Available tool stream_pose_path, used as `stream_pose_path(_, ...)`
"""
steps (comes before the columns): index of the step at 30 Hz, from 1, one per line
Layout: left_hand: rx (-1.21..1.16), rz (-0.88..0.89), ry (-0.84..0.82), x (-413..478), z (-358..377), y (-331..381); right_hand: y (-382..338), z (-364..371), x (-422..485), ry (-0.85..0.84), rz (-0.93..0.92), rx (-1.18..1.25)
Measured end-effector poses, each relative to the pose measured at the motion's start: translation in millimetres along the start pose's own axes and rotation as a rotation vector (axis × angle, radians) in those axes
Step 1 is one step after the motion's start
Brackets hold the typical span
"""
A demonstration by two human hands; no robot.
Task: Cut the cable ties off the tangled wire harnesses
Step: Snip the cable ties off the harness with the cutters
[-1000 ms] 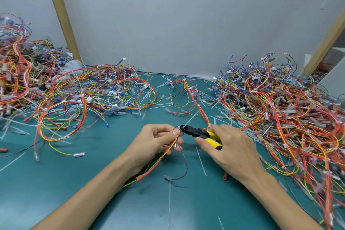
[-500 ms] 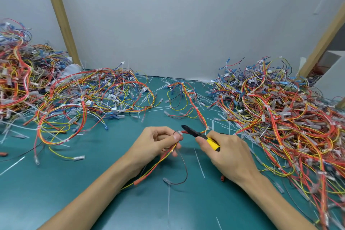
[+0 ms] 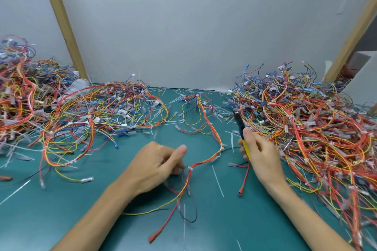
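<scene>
A red, orange and yellow wire harness lies across the green table in front of me, bound by small white cable ties. My left hand has its fingers curled over the harness right beside one tie, with the thumb lifted off it. My right hand grips yellow-handled cutters. Their black jaws point away from me, up and to the right of the harness, touching nothing.
A big heap of tangled harnesses fills the right side, close to my right hand. Another heap spreads over the left and back. Cut white tie strips and loose wires litter the table. A grey wall and two wooden posts stand behind.
My right hand has drawn the cutters away from the harness, rightward, jaws now pointing away from me. My left hand has lowered the harness onto the table, and it now lies stretched out.
</scene>
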State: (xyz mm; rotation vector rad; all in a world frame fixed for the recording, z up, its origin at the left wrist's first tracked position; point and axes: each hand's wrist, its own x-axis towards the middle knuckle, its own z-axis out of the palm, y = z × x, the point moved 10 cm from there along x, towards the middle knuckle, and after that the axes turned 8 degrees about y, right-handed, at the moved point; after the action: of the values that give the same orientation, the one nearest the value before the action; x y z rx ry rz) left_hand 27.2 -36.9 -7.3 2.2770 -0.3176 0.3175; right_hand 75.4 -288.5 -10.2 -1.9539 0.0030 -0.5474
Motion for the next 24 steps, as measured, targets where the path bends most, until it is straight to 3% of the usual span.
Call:
stream_pose_path(2,0.134,0.005,0.067,1.8,-7.9,-5.3,6.0,0.1,1.2,0.003,0.065,0.076)
stream_pose_path(14,0.216,0.018,0.072,3.7,1.6,-9.5,38.0,-8.3,4.1,0.030,0.462,0.452)
stream_pose_path(20,0.223,-0.016,0.188,43.3,-29.4,-8.9,41.3,-8.0,5.5,0.033,0.476,0.451)
stream_pose_path(24,0.449,0.011,0.119,105.4,-36.7,-13.1,41.7,-8.1,6.3,0.032,0.469,0.440)
